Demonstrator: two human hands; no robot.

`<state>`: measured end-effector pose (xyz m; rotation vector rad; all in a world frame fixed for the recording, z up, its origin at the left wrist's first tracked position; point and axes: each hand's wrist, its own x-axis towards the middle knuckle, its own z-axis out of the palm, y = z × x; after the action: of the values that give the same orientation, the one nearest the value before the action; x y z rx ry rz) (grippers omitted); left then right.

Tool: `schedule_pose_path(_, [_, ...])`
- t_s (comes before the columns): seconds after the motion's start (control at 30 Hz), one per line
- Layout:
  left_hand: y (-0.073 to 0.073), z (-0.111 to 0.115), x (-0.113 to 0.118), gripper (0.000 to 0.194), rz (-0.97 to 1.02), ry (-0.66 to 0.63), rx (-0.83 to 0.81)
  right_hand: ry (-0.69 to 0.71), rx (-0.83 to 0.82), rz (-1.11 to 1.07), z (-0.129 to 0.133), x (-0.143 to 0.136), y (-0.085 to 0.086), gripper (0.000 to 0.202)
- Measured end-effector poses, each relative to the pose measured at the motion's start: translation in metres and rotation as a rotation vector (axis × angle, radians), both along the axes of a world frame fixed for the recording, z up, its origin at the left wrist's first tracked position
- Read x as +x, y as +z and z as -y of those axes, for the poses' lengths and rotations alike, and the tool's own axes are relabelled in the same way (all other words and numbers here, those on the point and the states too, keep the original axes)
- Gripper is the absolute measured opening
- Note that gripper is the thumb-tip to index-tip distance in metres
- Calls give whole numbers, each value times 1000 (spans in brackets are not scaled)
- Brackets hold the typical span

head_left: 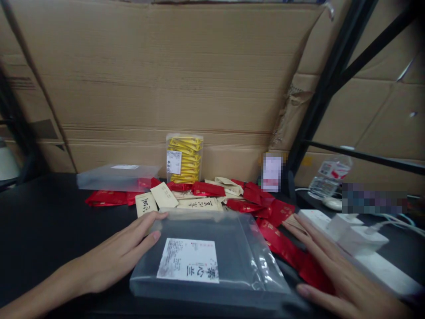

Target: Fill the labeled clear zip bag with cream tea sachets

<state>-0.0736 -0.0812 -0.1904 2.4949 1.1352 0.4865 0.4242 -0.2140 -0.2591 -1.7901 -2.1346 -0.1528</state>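
Note:
A clear plastic box (232, 248) with a white printed label (187, 260) lies flat on the black table in front of me. Along its left edge rests my left hand (137, 243), fingers stretched out and touching the box without wrapping round it. My right hand (335, 270) is open to the right of the box, thumb apart from the fingers, over the red packets (282, 241). More red packets and several cream paper packets (202, 204) lie in a loose heap behind the box.
A clear box of yellow packets (184, 159) stands upright at the back. Left of it lies another translucent box (113, 177). A white power strip (381, 266) with plugs runs along the right, near a water bottle (330, 177). Cardboard (172, 71) walls the back, beside a black metal frame (327, 84).

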Motion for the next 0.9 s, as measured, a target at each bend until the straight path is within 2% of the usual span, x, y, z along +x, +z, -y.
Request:
schedule_pose_path(0.07, [4, 1, 2, 55, -11, -8, -10, -46, 43, 60, -4, 5, -15, 108])
schedule_pose_path(0.13, [7, 2, 3, 55, -36, -2, -34, -83, 87, 87, -13, 3, -20, 111])
schedule_pose_path(0.27, [8, 2, 2, 56, -67, 0, -57, -67, 80, 109, -42, -2, -11, 110])
schedule_pose_path(0.4, [3, 0, -1, 54, -42, -9, -39, -73, 64, 99, -71, -7, -4, 109])
schedule_pose_path(0.53, [-1, -2, -3, 54, -22, -21, -47, -96, 48, 54, -94, -11, 1, 117])
schedule_pose_path(0.67, [-3, -4, -2, 55, -39, -16, -84, -68, -35, 3, -112, -6, 6, 122])
schedule_pose_path(0.77, [-6, -5, -1, 55, -32, -9, -95, -15, -72, -67, -120, -2, 8, 116])
schedule_pose_path(0.9, [-7, -6, 1, 53, 4, -19, -71, 68, -6, -241, -128, -13, 9, 90])
